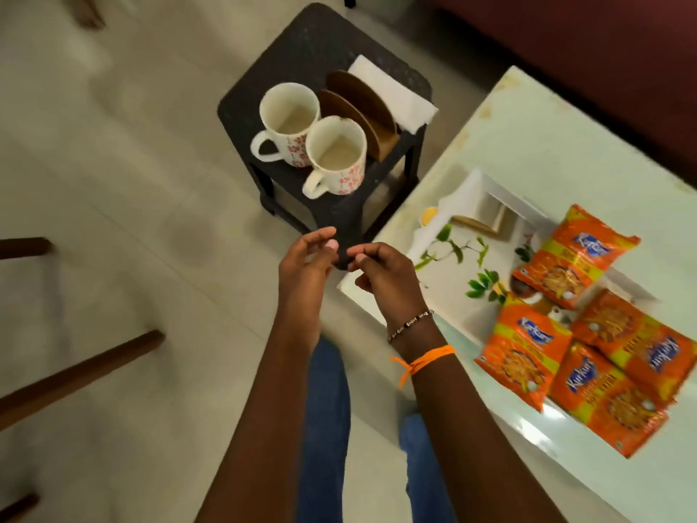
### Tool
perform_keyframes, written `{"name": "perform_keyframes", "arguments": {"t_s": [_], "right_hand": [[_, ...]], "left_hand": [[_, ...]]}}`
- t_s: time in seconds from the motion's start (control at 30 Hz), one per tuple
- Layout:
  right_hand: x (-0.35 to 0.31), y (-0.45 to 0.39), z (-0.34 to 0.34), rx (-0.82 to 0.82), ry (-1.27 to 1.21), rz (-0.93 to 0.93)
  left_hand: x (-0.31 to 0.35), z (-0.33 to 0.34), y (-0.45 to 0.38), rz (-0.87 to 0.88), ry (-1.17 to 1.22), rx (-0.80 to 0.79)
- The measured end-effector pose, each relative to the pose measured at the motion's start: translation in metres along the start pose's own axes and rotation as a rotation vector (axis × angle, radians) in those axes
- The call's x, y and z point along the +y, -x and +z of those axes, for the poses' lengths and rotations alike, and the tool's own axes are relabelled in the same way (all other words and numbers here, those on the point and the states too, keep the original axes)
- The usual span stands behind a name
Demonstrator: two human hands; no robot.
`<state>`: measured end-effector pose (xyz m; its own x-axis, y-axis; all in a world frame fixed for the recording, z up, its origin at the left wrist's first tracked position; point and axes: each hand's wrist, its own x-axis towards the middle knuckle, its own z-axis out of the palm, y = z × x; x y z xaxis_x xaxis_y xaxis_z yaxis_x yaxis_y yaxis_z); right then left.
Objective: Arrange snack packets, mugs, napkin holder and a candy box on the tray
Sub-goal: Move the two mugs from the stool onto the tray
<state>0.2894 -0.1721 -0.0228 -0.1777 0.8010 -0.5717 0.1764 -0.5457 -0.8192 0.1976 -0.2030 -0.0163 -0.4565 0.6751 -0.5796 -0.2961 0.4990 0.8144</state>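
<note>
left hand [305, 266], right hand [381, 277] — fingers loosely curled, empty; 4 orange snack packets [581, 330] on tray [471, 190]; 2 floral mugs [313, 145].

black stool [301, 50] on tiled floor [132, 183] | maroon sofa [584, 50] | white table [547, 152] | wooden legs [75, 371] left

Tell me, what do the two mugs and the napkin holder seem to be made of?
The two mugs look like glazed ceramic: glossy white walls with red floral print. The napkin holder looks like wood or wood-look board: matte brown, thin flat curved panels.
</note>
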Motion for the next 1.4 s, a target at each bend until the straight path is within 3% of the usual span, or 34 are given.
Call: {"name": "perform_keyframes", "arguments": {"t_s": [0.17, 0.37, 0.53, 0.8, 1.13, 1.4], "right_hand": [[-0.017, -0.064, 0.066, 0.263, -0.031, 0.051], [-0.013, -0.102, 0.094, 0.371, 0.057, 0.084], [-0.017, -0.106, 0.095, 0.441, -0.087, 0.081], [-0.015, -0.087, 0.078, 0.497, -0.027, 0.067], [0.021, 0.006, -0.014, 0.658, 0.028, 0.1], [0.071, 0.039, -0.08, 0.734, 0.004, 0.196]], "left_hand": [[0.036, -0.051, -0.087, -0.003, -0.066, 0.154], [0.059, -0.066, -0.163, 0.027, -0.348, 0.008], [0.059, -0.059, -0.18, 0.163, -0.547, -0.104], [0.051, -0.056, -0.153, 0.101, -0.414, -0.119], [-0.006, -0.005, -0.038, -0.023, -0.325, -0.19], [-0.051, 0.056, 0.002, -0.065, -0.459, -0.289]]}}
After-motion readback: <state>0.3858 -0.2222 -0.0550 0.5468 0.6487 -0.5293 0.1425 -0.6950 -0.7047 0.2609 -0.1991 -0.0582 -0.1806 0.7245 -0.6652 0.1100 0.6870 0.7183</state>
